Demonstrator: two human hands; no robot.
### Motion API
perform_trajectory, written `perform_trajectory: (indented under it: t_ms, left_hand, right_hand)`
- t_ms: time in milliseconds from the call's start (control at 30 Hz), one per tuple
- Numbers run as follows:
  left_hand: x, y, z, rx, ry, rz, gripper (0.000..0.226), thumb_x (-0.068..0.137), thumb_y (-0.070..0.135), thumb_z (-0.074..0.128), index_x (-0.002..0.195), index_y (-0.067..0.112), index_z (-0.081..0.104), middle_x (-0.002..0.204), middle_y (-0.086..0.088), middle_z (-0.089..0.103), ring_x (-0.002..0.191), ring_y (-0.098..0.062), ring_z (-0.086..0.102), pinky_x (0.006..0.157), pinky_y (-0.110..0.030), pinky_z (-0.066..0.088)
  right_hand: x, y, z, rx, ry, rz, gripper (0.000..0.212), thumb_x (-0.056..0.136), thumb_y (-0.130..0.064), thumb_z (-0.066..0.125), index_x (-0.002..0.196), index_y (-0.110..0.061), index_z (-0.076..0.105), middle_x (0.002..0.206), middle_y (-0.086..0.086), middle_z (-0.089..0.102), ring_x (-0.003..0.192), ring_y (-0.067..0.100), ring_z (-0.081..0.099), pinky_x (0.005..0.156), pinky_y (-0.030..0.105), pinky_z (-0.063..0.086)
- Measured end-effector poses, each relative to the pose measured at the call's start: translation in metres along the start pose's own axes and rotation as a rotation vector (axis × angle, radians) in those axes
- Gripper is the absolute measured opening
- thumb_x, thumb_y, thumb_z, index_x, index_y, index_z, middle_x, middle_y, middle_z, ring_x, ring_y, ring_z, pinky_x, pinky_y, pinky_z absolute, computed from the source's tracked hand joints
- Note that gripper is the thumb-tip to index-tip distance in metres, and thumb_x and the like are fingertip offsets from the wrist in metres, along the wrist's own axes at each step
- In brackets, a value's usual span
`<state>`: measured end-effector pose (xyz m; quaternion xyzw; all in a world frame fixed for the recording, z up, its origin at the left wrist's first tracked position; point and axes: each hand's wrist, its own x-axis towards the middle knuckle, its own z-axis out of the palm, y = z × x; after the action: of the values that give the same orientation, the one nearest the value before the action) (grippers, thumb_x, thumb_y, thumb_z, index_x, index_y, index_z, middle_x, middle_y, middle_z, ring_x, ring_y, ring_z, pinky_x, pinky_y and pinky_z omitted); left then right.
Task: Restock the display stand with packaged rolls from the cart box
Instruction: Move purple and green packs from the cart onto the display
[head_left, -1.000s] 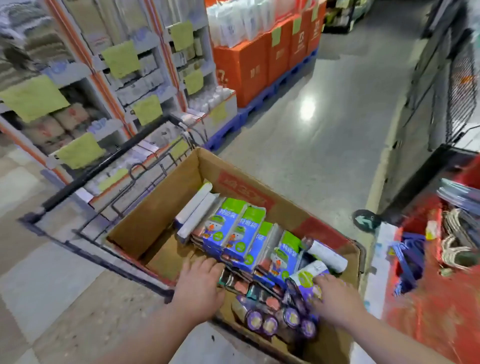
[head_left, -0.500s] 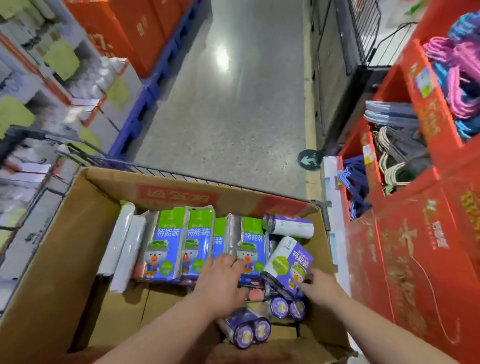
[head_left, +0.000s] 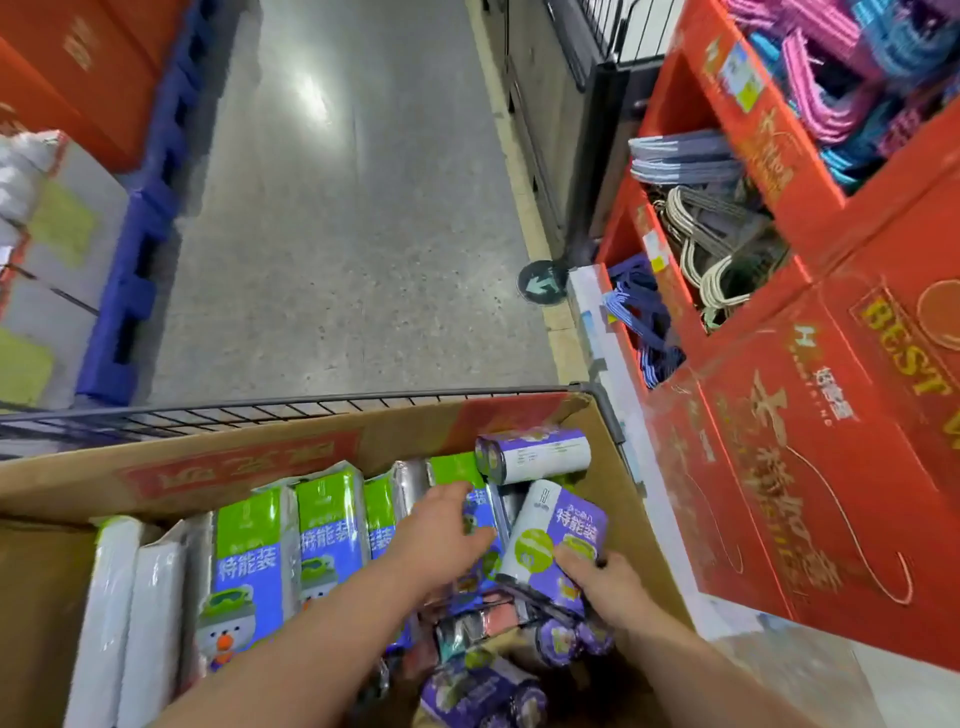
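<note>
The near edge of the box (head_left: 47, 587) was cut off, and the loose rolls at its front were blurred. The rolls (head_left: 249, 561), purple-and-green packs, stood in a row inside the box. The left hand (head_left: 441, 530) lay on the row, its grip apart and fingers nearly straight. The right hand (head_left: 608, 582) had its grip clamped on a tilted pack (head_left: 550, 525), thumb on top.

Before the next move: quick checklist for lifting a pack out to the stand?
1. Right hand grips the tilted purple pack: ok.
2. Left hand has a grip: cannot tell; it rests on the upright packs.
3. Purple pack out of the cardboard box: not ok, inside it.
4. Room for rolls in the red display stand: cannot tell; visible bins hold hangers.
</note>
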<state>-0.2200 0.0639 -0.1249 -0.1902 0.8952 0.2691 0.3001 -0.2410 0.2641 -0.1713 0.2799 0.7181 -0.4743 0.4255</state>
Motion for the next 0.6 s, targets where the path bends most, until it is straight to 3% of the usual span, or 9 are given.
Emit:
perform_trajectory:
  t_ms: [133,233,367,500,600]
  left_hand:
    - [0.022,0.015,-0.005,-0.147,0.053,-0.014,0.063,0.093,0.035,0.056,0.145,0.009,0.033,0.147,-0.013,0.039,0.137,-0.023,0.035,0.106,-0.024,0.028]
    - [0.039,0.024,-0.009,-0.188,0.122,-0.003,0.061,0.094,0.035,0.055,0.144,0.007,0.034,0.145,-0.015,0.039,0.137,-0.025,0.033,0.109,-0.026,0.025]
    - [0.065,0.037,-0.007,-0.128,0.119,0.008,0.054,0.098,0.039,0.045,0.145,0.013,0.038,0.147,-0.015,0.039,0.138,-0.03,0.033,0.113,-0.031,0.023]
    - [0.078,0.049,0.003,-0.075,0.159,0.042,0.037,0.096,0.041,0.048,0.11,0.01,0.065,0.12,-0.014,0.056,0.122,-0.031,0.046,0.102,-0.032,0.036]
    - [0.074,0.055,0.009,0.148,0.198,0.08,0.037,0.095,0.041,0.048,0.107,0.012,0.067,0.128,-0.006,0.051,0.123,-0.027,0.043,0.098,-0.033,0.038]
  right_hand:
    - [-0.004,0.008,-0.007,0.153,-0.068,0.059,0.032,0.077,-0.017,0.077,0.1,0.003,0.067,0.089,0.021,0.073,0.064,0.027,0.069,0.057,0.03,0.054]
    - [-0.011,0.018,-0.015,0.132,-0.025,0.049,0.074,0.041,-0.042,0.085,0.101,-0.004,0.066,0.089,0.014,0.074,0.077,0.029,0.072,0.073,0.043,0.059]
    - [-0.024,0.029,-0.026,0.146,0.028,0.002,0.071,0.036,-0.042,0.083,0.096,-0.009,0.066,0.087,0.014,0.073,0.072,0.024,0.069,0.065,0.031,0.053]
    - [-0.029,0.037,-0.038,0.108,0.01,-0.064,0.059,0.052,-0.038,0.088,0.098,-0.007,0.067,0.085,0.006,0.075,0.075,0.018,0.071,0.065,0.027,0.051]
    - [-0.031,0.043,-0.045,0.053,-0.009,-0.121,0.074,0.036,-0.055,0.078,0.095,-0.012,0.07,0.084,0.001,0.076,0.079,0.013,0.072,0.075,0.03,0.056]
